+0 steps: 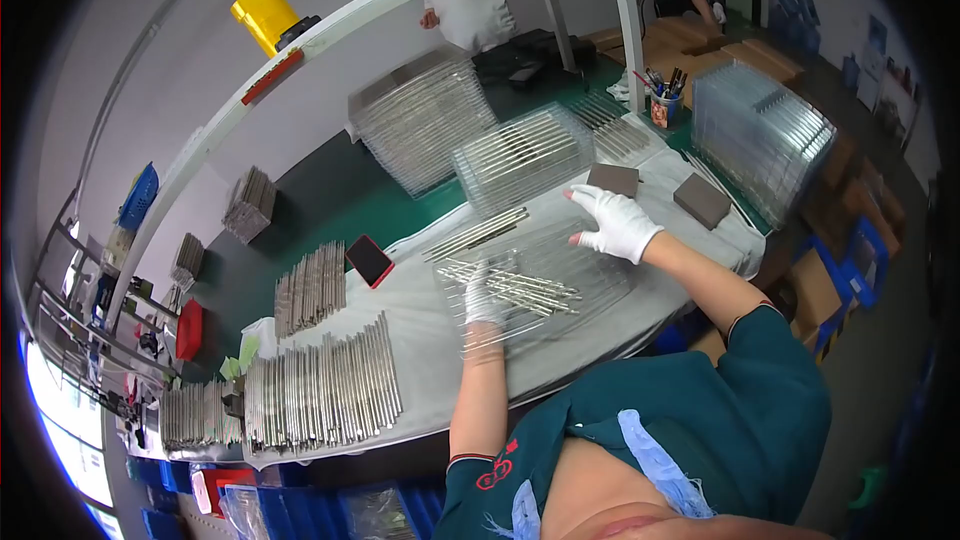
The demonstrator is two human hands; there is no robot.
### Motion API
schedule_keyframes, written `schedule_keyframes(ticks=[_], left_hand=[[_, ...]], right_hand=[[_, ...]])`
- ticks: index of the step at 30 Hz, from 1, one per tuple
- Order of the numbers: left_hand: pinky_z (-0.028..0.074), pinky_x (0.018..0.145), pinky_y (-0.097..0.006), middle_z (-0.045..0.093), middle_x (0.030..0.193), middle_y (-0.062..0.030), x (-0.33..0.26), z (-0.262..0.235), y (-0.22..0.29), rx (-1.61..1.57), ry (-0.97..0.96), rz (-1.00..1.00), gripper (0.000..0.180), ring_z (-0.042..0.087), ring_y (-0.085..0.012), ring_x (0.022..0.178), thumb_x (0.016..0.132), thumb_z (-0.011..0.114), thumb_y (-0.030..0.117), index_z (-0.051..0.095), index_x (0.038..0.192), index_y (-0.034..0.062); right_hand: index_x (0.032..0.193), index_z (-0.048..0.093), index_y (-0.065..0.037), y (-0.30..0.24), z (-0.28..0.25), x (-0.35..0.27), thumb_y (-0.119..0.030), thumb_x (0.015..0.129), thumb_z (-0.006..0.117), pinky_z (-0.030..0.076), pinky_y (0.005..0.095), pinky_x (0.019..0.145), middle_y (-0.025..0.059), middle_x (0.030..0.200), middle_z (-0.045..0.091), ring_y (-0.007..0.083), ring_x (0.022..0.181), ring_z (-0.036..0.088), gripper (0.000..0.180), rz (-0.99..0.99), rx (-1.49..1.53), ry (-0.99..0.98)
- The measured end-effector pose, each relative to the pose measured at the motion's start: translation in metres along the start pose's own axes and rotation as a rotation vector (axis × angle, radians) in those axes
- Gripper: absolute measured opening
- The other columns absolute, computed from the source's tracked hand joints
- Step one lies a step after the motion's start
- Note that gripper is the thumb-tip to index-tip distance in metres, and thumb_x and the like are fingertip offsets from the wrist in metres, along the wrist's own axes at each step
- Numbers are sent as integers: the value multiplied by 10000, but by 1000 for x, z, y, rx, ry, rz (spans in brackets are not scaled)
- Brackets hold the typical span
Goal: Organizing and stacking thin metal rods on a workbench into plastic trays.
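My left hand (484, 296), in a white glove with bare fingertips, is at the left part of a clear plastic tray (600, 285) and holds it. The hand shows partly through the plastic. Thin shiny metal rods (530, 290) lie loosely across the tray, several crossing at angles. My right hand (612, 224), gloved the same way, is over the tray's far right side, its thumb and fingers apart and nothing in them. Just beyond it lie two grey-brown blocks (614, 179). A small bunch of rods (478, 234) rests on the cloth behind the tray.
Rows of metal rods (320, 395) cover the left of the cloth (425, 380), near a red-edged phone (370, 261). Stacked clear trays (420, 120) stand at the back, more (760, 135) at right. A white frame (350, 15) arches overhead. Two people are beyond the table.
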State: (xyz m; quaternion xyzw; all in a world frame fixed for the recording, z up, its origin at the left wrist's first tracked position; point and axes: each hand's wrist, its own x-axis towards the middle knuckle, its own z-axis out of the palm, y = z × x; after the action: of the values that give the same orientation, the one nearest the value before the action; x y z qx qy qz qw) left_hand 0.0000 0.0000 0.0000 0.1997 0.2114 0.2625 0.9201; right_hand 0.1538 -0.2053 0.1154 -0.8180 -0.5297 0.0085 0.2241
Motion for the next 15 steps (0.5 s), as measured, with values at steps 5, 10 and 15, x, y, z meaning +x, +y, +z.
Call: schedule_keyframes(ticks=[5,10,15], left_hand=[[504,732,-474,549,946,-180,-12,-2,12,7,5,-74,287,572,-341,810,825,589,215,491,987,-1],[503,738,-463,568,905,-154,-18,9,10,25,8,-28,249,576,-305,812,820,600,208,517,967,26],[497,777,-462,554,978,-167,-18,4,10,32,10,-26,287,562,-334,871,820,599,185,500,1043,33]], right_hand=[[1064,552,-75,-43,26,-35,-483,654,661,274,451,1003,192,1273,404,348,1193,367,588,-495,-105,-54],[1057,556,-75,-48,44,-44,-421,643,682,268,461,1004,186,1258,422,333,1184,379,554,-448,-7,-52],[1028,580,-110,-47,57,-52,-363,655,680,306,443,983,172,1236,444,332,1146,419,462,-486,75,81]])
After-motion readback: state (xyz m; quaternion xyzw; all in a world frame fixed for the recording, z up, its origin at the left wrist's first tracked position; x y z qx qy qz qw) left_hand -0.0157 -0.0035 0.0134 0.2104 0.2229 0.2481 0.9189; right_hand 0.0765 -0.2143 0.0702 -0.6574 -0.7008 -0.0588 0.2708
